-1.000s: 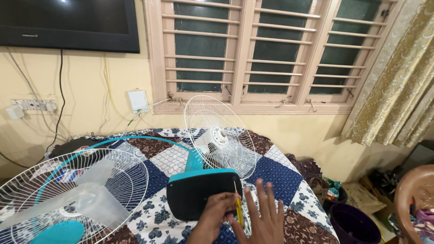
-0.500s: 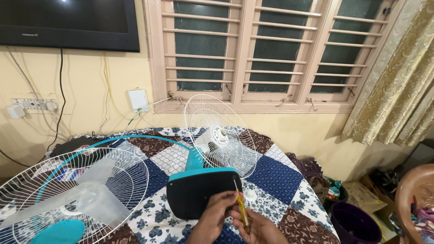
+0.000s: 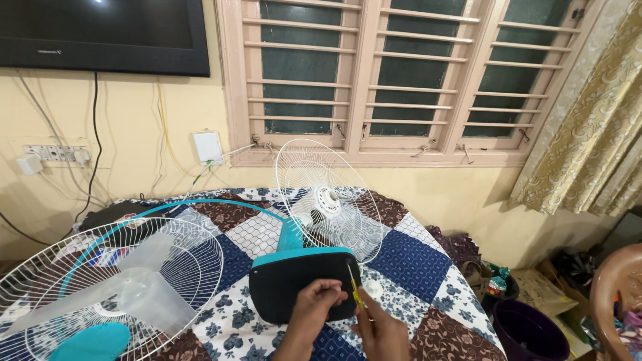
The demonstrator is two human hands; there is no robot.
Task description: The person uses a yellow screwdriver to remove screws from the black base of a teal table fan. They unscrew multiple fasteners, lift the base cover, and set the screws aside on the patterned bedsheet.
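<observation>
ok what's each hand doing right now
Left hand: fingers curled, touching the black fan base.
Right hand: closed on a yellow screwdriver, tip at the base.

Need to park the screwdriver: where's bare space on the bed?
Free quilt lies right of the black fan base, below the upright guard. A smaller patch lies left of the base. Far left is crowded by the flat guard and blades.

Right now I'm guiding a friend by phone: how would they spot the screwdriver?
Start at the barred window, then drop to the patchwork-covered table below it. At its near edge lies the fan's black base, edged in teal. The screwdriver is the thin yellow-handled tool in the right hand, the only yellow thing there.
</observation>
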